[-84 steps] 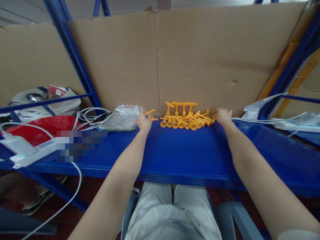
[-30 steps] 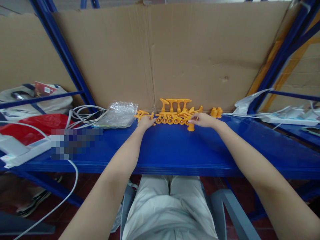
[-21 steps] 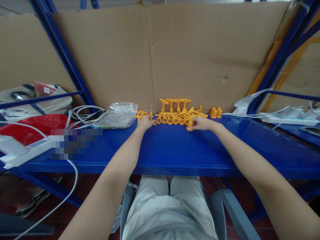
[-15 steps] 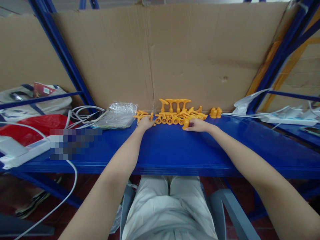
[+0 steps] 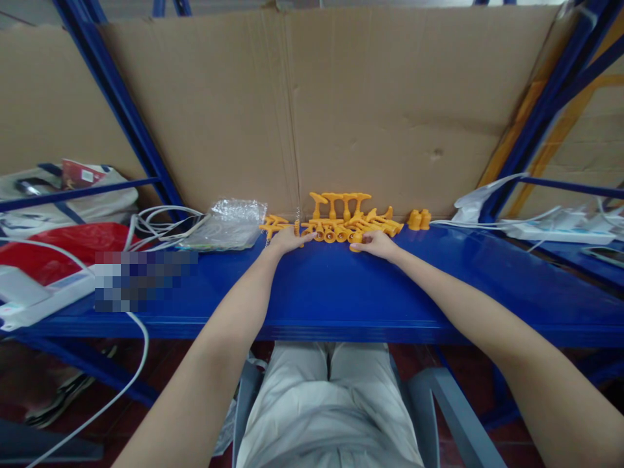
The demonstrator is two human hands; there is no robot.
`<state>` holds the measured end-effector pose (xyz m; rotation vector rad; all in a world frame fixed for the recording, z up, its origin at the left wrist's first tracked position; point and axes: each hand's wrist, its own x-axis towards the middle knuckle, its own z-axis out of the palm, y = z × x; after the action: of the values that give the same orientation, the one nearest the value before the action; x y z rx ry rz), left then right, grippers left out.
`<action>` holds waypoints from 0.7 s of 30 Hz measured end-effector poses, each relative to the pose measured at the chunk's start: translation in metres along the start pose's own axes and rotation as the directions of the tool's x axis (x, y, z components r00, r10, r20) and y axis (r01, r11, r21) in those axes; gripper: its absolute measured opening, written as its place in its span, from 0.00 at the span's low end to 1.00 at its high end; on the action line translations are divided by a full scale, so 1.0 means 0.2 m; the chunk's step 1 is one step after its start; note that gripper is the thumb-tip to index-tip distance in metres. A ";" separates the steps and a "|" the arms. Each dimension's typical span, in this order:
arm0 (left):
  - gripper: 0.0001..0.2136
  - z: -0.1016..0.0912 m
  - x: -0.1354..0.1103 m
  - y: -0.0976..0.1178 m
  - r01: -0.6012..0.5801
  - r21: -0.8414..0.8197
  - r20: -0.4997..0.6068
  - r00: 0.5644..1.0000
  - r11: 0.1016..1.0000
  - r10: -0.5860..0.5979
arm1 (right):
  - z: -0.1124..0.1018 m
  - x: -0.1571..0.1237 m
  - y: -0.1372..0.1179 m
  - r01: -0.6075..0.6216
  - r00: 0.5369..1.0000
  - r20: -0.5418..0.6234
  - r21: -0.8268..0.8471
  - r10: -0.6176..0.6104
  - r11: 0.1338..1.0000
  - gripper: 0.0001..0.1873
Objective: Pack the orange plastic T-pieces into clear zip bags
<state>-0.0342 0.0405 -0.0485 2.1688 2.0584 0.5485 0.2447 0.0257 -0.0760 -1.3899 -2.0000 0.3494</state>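
My right hand (image 5: 381,245) pinches a small yellow cup-shaped piece (image 5: 355,242) between thumb and fingers at the front of the yellow group. To the left, my left hand (image 5: 285,242) has its thumb stretched toward the end of a row of yellow round-ended pieces (image 5: 330,235), whose hollow ends face me. Its other fingers are partly hidden and lie near yellow branched pieces (image 5: 273,224) and a thin chain-like strand. Behind the row, several yellow T-shaped pieces (image 5: 340,201) stand upright near the cardboard. More lie in a heap (image 5: 383,224) at right.
Two yellow cup-shaped pieces (image 5: 419,220) stand at the back right. Clear plastic bags (image 5: 227,224) and white cables lie at left, beside a red bag (image 5: 73,247) and a power strip (image 5: 53,292). A cardboard panel (image 5: 390,97) closes off the back of the blue table (image 5: 341,292).
My right hand has moved slightly left with the yellow cup-shaped piece, closer to the row. My left thumb has stretched right, toward the row's left end.
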 end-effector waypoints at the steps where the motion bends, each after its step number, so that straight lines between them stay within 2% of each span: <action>1: 0.26 0.00 0.00 0.00 -0.008 0.019 -0.006 1.000 1.000 0.008 | 0.00 0.00 0.00 -0.010 1.000 -0.011 0.002 0.010 1.000 0.24; 5: 0.22 0.03 0.01 -0.02 0.002 0.081 -0.072 0.997 0.997 0.003 | -0.01 -0.01 -0.03 -0.049 0.999 -0.003 0.029 0.049 0.998 0.22; 9: 0.17 0.05 0.04 -0.02 -0.002 0.075 -0.118 0.993 0.997 0.011 | -0.04 -0.03 -0.08 -0.130 0.992 0.008 0.038 0.129 0.991 0.20; 12: 0.15 0.06 0.05 -0.02 0.012 0.077 -0.122 0.993 0.997 -0.003 | -0.05 -0.03 -0.09 -0.160 0.987 0.017 0.050 0.159 0.986 0.18; 16: 0.14 0.06 0.04 -0.02 0.023 0.086 -0.098 0.995 0.996 -0.014 | -0.04 -0.02 -0.08 -0.135 0.990 0.029 0.036 0.134 0.990 0.16; 19: 0.14 0.05 0.03 -0.01 0.038 0.112 -0.091 0.995 0.993 -0.028 | -0.06 -0.01 -0.08 -0.118 0.992 0.032 -0.043 0.119 0.992 0.17; 21: 0.15 0.03 0.01 0.01 0.048 0.129 -0.111 0.993 0.991 -0.034 | -0.08 -0.01 -0.08 -0.118 0.993 -0.018 -0.171 0.117 0.978 0.16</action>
<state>-0.0310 0.0437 -0.0539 2.2075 2.2503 0.5535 0.2442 0.0149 -0.0548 -1.6185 -1.9850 0.2273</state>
